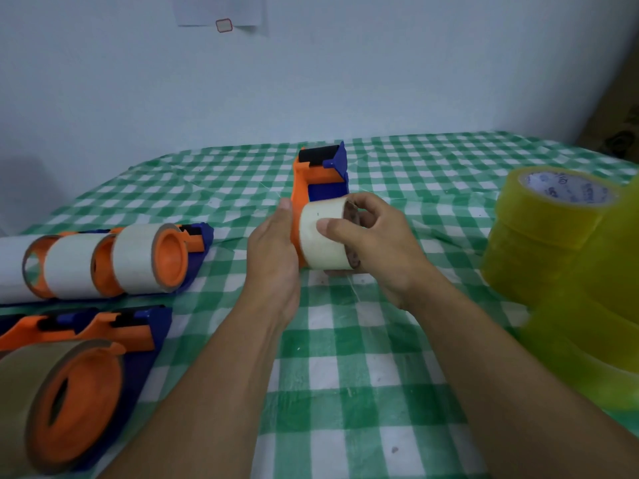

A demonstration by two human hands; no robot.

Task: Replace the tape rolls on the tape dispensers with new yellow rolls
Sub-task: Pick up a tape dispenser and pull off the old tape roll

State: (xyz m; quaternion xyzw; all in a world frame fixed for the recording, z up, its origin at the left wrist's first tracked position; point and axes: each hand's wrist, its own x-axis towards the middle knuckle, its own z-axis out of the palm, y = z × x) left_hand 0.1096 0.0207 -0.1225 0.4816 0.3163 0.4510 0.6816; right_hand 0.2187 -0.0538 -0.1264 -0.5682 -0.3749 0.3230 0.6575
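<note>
1. Nearest you at the lower left, a brown tape roll is sitting on the orange hub of a dispenser lying on the green checked tablecloth.
2. At your right, yellow tape rolls are standing in a stack, well apart from your hands.
3. At the centre, your right hand is gripping a white tape roll, with the thumb on its outer face and the fingers curled over its far rim.
4. Your left hand is lying released, fingers straight, flat against the orange side of the orange-and-blue dispenser carrying that roll.
5. Further left, a row of dispensers with white rolls is lying side by side.
6. Farthest back, a sheet of paper is hanging on the wall.
</note>
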